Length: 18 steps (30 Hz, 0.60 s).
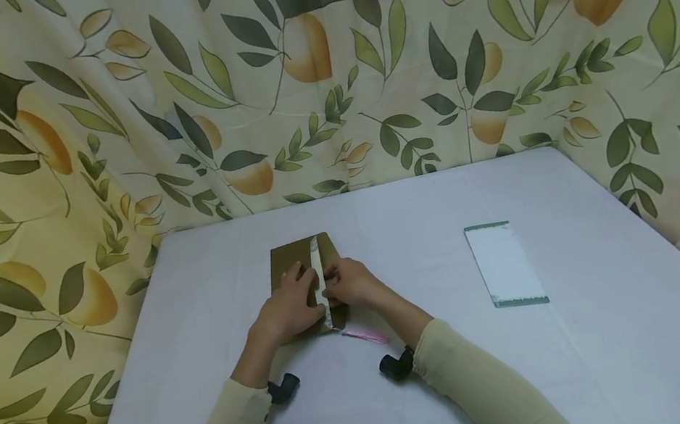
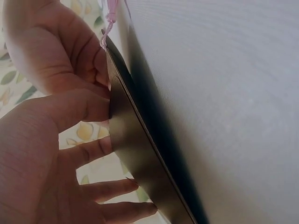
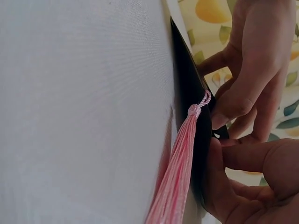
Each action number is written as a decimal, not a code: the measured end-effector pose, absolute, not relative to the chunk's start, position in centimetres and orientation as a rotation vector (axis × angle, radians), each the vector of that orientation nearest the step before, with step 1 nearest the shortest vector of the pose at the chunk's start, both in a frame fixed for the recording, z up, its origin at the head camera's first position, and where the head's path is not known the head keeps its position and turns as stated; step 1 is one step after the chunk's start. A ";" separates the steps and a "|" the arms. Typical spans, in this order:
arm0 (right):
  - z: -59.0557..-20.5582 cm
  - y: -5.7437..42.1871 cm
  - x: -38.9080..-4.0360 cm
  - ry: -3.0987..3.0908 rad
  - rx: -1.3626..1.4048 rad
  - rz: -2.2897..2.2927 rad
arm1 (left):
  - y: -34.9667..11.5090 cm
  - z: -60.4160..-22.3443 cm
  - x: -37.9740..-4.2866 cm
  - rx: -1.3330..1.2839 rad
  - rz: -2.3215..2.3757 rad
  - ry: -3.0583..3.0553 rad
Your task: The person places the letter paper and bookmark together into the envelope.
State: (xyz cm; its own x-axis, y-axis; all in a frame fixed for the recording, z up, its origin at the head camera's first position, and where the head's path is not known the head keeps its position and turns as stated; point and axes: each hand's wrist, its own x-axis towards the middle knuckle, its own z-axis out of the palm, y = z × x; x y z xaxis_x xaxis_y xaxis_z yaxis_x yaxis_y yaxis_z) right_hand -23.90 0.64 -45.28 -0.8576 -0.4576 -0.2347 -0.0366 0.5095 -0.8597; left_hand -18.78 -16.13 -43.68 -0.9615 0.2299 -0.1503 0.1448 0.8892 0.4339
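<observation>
A flat brown folder-like piece (image 1: 289,256) lies on the table, a pale strip (image 1: 315,252) running down it. From its near end trails a pink tassel (image 1: 367,336), seen close up in the right wrist view as a bundle of pink threads (image 3: 180,168). My left hand (image 1: 291,303) rests on the brown left part; in the left wrist view its spread, fairly straight fingers (image 2: 110,189) touch the brown surface. On the other side of the strip, my right hand (image 1: 353,283) pinches the brown folder's right part with curled fingers. The fingertips are partly hidden.
A white rectangular card (image 1: 506,264) with green ends lies on the right of the white-covered table (image 1: 409,231). A patterned curtain (image 1: 338,110) hangs behind and beside the table. Black wrist cameras (image 1: 396,365) sit under both forearms.
</observation>
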 end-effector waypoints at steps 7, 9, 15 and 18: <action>-45.5 0.3 -24.0 2.315 -0.430 -1.318 | -16.2 -43.7 -18.7 0.296 0.636 2.860; -45.5 0.2 -24.0 2.311 -0.441 -1.329 | -16.3 -43.7 -18.7 0.306 0.636 2.862; -45.6 0.0 -24.1 2.285 -0.462 -1.362 | -16.3 -43.6 -18.8 0.319 0.625 2.860; -45.8 -0.1 -24.3 2.282 -0.451 -1.378 | -16.3 -43.5 -18.7 0.314 0.632 2.851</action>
